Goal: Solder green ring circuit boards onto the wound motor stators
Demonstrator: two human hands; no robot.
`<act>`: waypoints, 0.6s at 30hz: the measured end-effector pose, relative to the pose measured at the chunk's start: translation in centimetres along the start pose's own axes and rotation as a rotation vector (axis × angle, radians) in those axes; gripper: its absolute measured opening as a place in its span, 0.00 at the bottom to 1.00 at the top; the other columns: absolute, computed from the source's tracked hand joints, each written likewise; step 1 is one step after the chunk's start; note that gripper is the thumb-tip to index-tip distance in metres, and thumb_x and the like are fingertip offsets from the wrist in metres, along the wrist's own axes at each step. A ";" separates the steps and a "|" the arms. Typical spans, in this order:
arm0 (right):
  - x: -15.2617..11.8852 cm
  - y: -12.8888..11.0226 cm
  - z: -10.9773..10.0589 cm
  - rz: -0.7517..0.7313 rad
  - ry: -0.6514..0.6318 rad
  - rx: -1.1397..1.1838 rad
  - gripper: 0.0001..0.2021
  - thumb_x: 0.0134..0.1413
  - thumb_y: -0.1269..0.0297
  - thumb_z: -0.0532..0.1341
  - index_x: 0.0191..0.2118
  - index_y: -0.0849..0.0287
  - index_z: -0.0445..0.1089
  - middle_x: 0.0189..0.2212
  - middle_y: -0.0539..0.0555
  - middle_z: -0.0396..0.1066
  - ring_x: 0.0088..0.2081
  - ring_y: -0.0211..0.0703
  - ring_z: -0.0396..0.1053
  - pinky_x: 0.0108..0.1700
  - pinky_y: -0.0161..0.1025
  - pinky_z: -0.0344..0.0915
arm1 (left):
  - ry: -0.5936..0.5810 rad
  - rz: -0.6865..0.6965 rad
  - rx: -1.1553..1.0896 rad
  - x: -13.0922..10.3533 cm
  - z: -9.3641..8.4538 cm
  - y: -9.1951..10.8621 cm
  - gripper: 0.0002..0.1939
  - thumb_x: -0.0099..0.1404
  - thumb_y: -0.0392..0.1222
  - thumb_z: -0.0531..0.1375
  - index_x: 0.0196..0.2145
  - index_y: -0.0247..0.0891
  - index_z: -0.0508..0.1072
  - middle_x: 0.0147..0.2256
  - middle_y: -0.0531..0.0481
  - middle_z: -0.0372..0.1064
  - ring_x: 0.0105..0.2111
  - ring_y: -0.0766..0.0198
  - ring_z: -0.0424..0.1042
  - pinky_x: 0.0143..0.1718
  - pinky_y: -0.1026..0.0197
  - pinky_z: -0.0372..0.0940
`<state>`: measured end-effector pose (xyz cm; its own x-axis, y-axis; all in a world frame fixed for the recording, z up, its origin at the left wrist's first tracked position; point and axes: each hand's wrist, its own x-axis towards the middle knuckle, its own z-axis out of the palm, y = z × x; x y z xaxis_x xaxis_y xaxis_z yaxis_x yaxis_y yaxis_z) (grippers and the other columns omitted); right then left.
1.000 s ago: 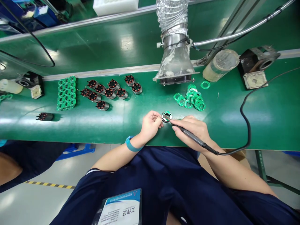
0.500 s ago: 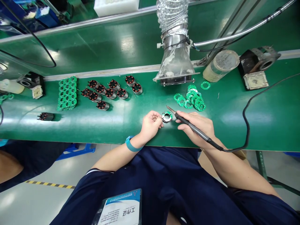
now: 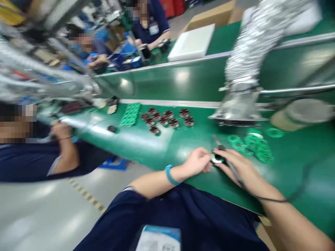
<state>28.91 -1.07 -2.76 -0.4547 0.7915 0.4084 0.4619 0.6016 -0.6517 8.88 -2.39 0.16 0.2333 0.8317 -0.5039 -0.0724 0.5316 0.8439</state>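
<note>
My left hand (image 3: 198, 161) is closed at the near-left side of a small round motor part (image 3: 217, 159), its fingertips against the rim. A green and white ring-shaped board tops that part. My right hand (image 3: 239, 166) grips a soldering iron (image 3: 235, 171), whose tip points up and away from me, past the part's far side. Fingers of this hand also reach close to the part's right edge; blur hides whether they touch it. Beyond my right hand lies a pile of loose green ring boards (image 3: 259, 148).
Several copper-wound motor stators (image 3: 163, 121) and a green board panel (image 3: 131, 114) stand to the left. A fume-extraction hood (image 3: 239, 109) hangs beyond my hands, beside a round jar (image 3: 300, 115). A co-worker's hand (image 3: 61, 130) is far left; other people sit across the bench.
My view has swung left, bringing co-workers into sight and blurring the picture. My right hand has come closer to the motor part, still holding the soldering iron.
</note>
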 end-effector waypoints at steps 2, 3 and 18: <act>0.9 -2.4 0.2 -0.019 -0.038 0.088 0.17 0.65 0.64 0.63 0.59 0.54 0.72 0.48 0.58 0.77 0.47 0.47 0.77 0.51 0.43 0.75 | -0.066 -0.152 -0.099 -2.0 -1.2 1.4 0.15 0.62 0.50 0.63 0.27 0.38 0.64 0.15 0.60 0.59 0.13 0.72 0.59 0.15 0.69 0.54; 1.5 -3.4 0.4 -0.018 -0.073 0.117 0.18 0.65 0.65 0.63 0.58 0.56 0.71 0.47 0.59 0.78 0.47 0.46 0.77 0.51 0.41 0.74 | -0.123 -0.244 -0.172 -2.6 -2.2 2.0 0.17 0.61 0.50 0.64 0.26 0.38 0.63 0.16 0.60 0.57 0.13 0.73 0.57 0.15 0.69 0.53; 2.9 -1.5 1.5 0.056 -0.135 0.136 0.24 0.58 0.60 0.70 0.58 0.59 0.69 0.50 0.54 0.75 0.49 0.39 0.72 0.55 0.29 0.65 | -0.091 -0.305 0.070 -0.6 -5.0 3.7 0.26 0.42 0.57 0.77 0.27 0.39 0.71 0.21 0.57 0.58 0.19 0.72 0.53 0.19 0.68 0.52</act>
<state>25.78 0.12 -1.52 -0.5334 0.7963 0.2854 0.3865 0.5296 -0.7551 3.64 -0.10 2.65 0.3201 0.6164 -0.7194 0.0806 0.7389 0.6690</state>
